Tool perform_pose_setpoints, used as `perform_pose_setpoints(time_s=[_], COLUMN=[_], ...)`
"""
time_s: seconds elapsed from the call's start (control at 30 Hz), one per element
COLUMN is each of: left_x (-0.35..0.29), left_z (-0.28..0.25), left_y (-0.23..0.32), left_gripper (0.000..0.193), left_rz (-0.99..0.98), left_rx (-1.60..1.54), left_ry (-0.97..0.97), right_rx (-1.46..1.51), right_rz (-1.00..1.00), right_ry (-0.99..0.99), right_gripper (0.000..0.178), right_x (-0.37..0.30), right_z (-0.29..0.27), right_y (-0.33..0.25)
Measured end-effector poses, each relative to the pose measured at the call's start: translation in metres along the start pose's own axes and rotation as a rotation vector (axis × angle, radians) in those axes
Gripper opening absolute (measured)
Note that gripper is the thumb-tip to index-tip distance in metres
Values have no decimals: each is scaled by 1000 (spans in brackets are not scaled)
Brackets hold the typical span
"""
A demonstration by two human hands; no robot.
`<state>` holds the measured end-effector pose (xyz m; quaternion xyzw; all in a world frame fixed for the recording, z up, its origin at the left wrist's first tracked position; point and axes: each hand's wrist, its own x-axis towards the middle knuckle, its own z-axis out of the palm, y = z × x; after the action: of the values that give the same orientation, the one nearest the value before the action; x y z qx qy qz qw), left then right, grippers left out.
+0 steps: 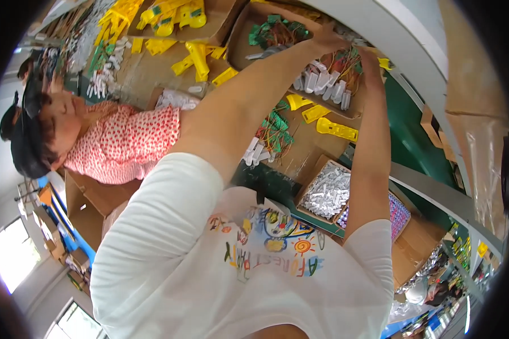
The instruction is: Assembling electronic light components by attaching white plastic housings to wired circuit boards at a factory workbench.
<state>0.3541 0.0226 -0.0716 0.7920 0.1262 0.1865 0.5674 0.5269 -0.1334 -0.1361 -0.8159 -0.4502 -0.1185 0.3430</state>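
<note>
White plastic pieces [322, 81], wired, sit in the cardboard box [326, 104], my side of both hands, long axes roughly toward me. Right hand [370, 59] nearer the wires [349, 61]; left hand [330, 41] beyond. Can't tell finger grip.

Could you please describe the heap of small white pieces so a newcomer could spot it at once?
Over the cardboard-covered table, find the person's right forearm. Just left of it, close to the white shirt, a small open box holds the heap of small white pieces. Unlike the longer white pieces farther out, these are much shorter.
</note>
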Motion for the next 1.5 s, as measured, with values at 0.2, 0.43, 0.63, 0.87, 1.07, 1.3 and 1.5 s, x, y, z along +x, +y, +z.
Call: perform_pose_setpoints(time_s=[0.2, 0.43, 0.63, 0.87, 1.07, 1.3, 1.5], left_x=[-215, -452, -414, -361, -317, -306, -305], left_z=[-74, -127, -144, -161, -169, -105, -86], left_y=[59, 32, 39, 43, 72, 58, 69], left_gripper=[34, 18, 19, 30, 36, 22, 19], left_rz=[155, -639, -720, -80, 120, -6, -74], left_rx=[-368, -341, -509, -97, 96, -168, -307], left_ry=[375, 21, -137, -105, 56, -33, -131], right_rx=[407, 0, 38, 431, 547, 920, 801], right_rz=[510, 300, 292, 626, 554, 594, 347], right_ry=[76, -126, -234, -484, -528, -372, -300], right_gripper=[23, 27, 24, 19, 21, 32, 24], right_x=[-148, -226, -202, -207, -185, -210, -225], right_z=[-50, 72, 77, -42, -99, -108, -109], right_y=[-211, -305, -332, -374, -402, -333, -300])
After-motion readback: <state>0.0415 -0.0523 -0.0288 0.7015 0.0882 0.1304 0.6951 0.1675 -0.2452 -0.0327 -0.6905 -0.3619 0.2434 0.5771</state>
